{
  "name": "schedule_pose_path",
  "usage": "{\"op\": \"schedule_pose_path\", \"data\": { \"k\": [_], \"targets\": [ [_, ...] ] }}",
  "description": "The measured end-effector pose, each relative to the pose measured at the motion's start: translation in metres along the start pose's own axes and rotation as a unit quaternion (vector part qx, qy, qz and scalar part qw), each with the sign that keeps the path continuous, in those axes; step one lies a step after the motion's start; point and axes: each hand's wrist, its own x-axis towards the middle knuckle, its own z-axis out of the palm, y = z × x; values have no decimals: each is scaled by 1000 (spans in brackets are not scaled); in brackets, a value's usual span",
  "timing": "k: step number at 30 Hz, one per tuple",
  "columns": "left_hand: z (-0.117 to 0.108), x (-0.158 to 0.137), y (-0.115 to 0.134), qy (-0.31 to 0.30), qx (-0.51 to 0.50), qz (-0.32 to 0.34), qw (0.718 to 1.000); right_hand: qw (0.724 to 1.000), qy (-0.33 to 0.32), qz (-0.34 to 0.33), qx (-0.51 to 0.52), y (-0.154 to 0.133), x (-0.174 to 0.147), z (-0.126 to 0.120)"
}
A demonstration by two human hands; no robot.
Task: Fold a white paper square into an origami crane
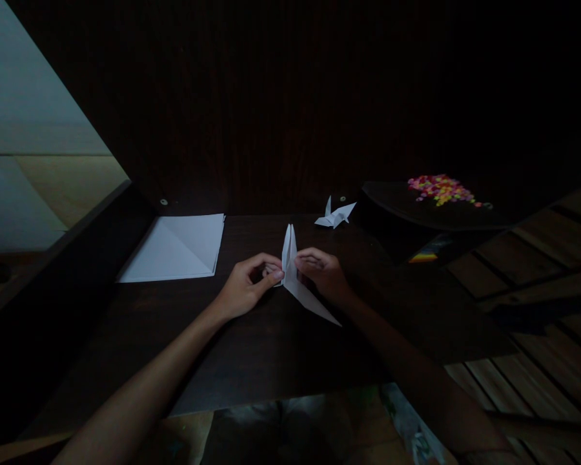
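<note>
The left hand [244, 284] pinches the folded paper [290, 274], at 7 o'clock from the paper bird [336, 215]; the right hand [326, 274] curls at 3 o'clock, pinching or not I cannot tell.

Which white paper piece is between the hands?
The long, pointed, folded white paper, between the left hand and right hand. The flat white sheets and small white paper bird lie apart from both hands.

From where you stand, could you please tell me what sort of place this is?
Probably a home desk or craft corner, judging by the dark tabletop, the white paper sheets and the small folded paper bird.
</note>
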Motion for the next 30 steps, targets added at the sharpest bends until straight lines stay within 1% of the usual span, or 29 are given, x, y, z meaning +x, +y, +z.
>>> {"op": "schedule_pose_path", "data": {
  "k": [4,8,12,15,18,24,30],
  "targets": [
    [3,-1,1,-2,-48,-32,998,999,5,-2,35,4,1,2],
    [5,1,4,6,-93,-63,994,999,-25,15,15,2,-1,1],
    [7,1,6,-15,-153,-107,982,997,-61,44,5,-4,-6,2],
    [8,0,6,-34,-184,-128,974,996,-71,53,2,-8,-8,4],
    [8,0,5,-36,-192,-128,972,997,-64,52,-2,-11,-9,4],
    [6,2,8,-18,-193,-137,972,997,-42,57,10,-14,-7,2],
    [9,3,2,18,-203,-160,966,993,-15,113,43,-12,-7,6]
  ]
}}
